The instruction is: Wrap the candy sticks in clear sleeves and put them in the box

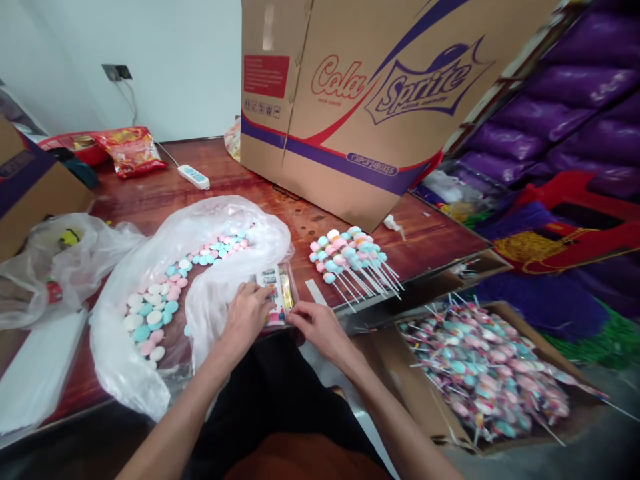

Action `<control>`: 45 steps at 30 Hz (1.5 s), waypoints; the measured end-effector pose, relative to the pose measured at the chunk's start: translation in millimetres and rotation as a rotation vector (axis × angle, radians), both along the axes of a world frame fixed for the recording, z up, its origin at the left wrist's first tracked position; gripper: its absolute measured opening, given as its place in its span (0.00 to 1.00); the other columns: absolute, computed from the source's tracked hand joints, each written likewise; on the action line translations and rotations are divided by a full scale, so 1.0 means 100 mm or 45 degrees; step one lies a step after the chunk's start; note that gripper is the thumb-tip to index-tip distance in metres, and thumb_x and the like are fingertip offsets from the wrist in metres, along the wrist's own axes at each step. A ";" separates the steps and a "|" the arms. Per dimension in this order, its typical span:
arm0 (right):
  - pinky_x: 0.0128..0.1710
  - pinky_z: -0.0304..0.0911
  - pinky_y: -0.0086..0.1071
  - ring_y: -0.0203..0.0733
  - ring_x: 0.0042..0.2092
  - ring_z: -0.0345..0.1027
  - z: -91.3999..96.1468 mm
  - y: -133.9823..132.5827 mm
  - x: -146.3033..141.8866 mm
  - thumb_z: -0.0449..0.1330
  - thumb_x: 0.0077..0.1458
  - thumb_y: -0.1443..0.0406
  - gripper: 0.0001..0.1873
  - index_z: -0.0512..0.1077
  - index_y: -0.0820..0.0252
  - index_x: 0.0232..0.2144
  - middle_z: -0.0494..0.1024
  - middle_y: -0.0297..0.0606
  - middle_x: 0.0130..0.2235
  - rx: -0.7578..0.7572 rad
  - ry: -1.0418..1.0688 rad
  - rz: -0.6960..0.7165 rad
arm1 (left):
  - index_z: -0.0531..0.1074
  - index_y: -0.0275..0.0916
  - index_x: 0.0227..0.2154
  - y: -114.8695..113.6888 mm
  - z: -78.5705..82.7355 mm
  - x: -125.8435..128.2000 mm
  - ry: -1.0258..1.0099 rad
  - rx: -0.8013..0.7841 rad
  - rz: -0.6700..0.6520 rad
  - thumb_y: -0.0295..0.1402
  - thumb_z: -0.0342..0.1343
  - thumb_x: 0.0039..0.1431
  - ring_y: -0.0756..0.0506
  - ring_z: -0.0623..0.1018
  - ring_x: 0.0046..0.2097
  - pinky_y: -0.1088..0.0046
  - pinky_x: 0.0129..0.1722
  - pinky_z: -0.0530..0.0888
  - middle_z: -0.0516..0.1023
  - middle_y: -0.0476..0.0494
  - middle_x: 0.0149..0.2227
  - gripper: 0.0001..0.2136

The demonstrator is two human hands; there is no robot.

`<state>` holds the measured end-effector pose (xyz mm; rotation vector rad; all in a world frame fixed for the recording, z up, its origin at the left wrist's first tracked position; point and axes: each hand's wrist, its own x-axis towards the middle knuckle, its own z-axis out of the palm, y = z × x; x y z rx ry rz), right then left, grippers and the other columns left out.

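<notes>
Half-curled left hand (250, 310) rests on the flat printed plastic packet (273, 283) near the front edge of the glossy red-brown wooden surface (430, 241); narrowed right hand (320, 327) touches its corner; I cannot tell whether either grips. Bare surface lies beyond.

Moderately bright, cool white light; can't place the source. Brightest on the pale wall (180, 60) left of the cardboard box (345, 110), plus a pale glint on the box's upper left panel. Streaky sheen on the glossy tabletop (233, 175) left of the box; milky highlights along the plastic bag (113, 333), in front and to the left of it; shiny glints on the purple packs (575, 87) to its right. Near-black on the dark clothing (270, 393), well in front. Legible large print on the box, too soft to read on the packet (271, 275) before it. Wide-angle tilt on the box itself, stretching worse farther out; smeary at the lollipop carton (430, 407), in front and to the right.
</notes>
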<state>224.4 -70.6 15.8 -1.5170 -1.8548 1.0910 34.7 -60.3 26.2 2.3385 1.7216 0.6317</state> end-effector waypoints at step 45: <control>0.26 0.67 0.25 0.32 0.24 0.69 0.24 -0.36 -0.33 0.64 0.55 0.65 0.04 0.79 0.57 0.33 0.79 0.31 0.27 0.194 0.761 -0.379 | 0.79 0.32 0.32 -0.90 0.09 0.30 -2.242 -1.041 0.355 0.58 0.54 0.58 0.51 0.74 0.28 0.76 0.27 0.68 0.77 0.41 0.30 0.29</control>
